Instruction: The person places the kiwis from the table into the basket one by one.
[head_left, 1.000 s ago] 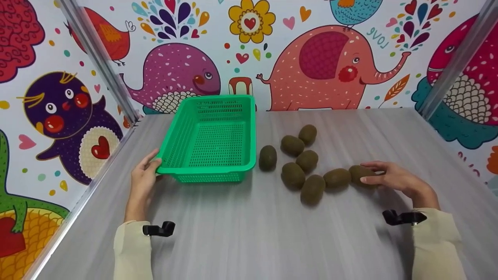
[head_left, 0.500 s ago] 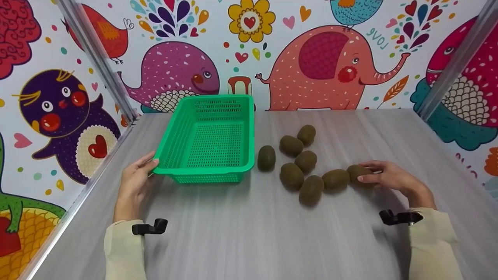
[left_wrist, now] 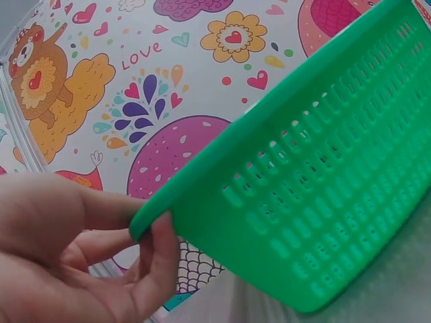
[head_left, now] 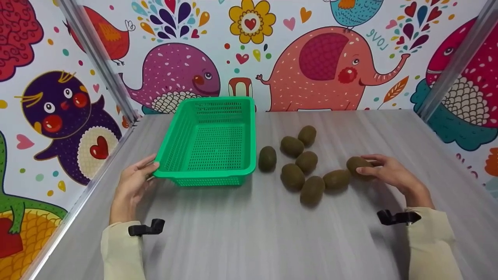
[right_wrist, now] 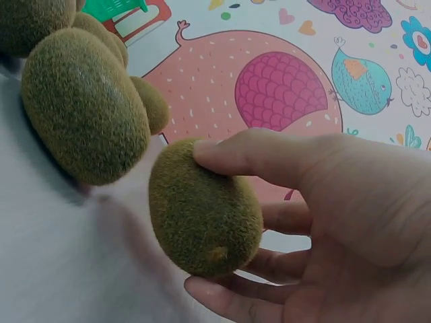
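A green slotted plastic basket (head_left: 213, 174) stands on the table at centre left, with nothing inside. My left hand (head_left: 134, 179) pinches its near-left corner rim; in the left wrist view the thumb and fingers (left_wrist: 161, 262) close on that rim. My right hand (head_left: 393, 177) holds a brown fuzzy kiwi (right_wrist: 205, 208) between thumb and fingers, at the right end of the group. Close beside it lies another kiwi (head_left: 337, 179). More kiwis, such as the near one (head_left: 312, 191) and the one by the basket (head_left: 267, 158), lie between it and the basket.
The grey wood-grain table (head_left: 249, 241) runs back to a wall (head_left: 249, 58) printed with cartoon animals. Metal posts (head_left: 105, 66) rise at both back corners. Black camera mounts (head_left: 146, 228) sit on both sleeves.
My right hand has raised its kiwi slightly and moved it away from the neighbouring one. The left hand has shifted a little leftward, still at the basket corner.
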A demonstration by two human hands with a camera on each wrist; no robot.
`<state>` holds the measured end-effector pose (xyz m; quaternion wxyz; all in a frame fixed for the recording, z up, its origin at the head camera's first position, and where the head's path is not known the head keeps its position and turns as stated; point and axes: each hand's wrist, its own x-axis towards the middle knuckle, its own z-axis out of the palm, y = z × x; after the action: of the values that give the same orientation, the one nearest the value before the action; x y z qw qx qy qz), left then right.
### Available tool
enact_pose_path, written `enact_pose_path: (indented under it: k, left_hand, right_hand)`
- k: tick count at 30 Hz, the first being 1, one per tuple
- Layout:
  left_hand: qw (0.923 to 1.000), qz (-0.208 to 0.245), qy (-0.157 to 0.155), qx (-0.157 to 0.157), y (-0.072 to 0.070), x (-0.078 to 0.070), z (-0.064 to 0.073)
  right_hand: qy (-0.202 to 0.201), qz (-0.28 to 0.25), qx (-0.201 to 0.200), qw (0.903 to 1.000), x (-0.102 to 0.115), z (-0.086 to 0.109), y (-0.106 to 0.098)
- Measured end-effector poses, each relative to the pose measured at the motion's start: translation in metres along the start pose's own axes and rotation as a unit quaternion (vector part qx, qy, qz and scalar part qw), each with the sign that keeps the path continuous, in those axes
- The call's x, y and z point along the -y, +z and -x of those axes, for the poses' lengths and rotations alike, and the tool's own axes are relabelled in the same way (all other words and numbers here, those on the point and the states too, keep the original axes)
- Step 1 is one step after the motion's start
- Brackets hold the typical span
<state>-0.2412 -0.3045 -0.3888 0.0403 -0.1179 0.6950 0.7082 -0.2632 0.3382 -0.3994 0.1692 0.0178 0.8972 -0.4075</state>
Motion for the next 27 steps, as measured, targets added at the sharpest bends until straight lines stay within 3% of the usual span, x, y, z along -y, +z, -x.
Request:
enact_pose_path:
  k: [12, 27]
  left_hand:
    - [0.9996, 0.008, 0.0, 0.026, -0.005, 0.001, 0.004]
    - [0.9996, 0.007, 0.008, 0.026, 0.0, 0.001, -0.001]
  right_hand:
    - [-0.003, -0.082, -0.052, 0.9952, 0.027, 0.006, 0.004]
    - [-0.008, -0.185, -0.059, 0.981, 0.062, 0.016, 0.015]
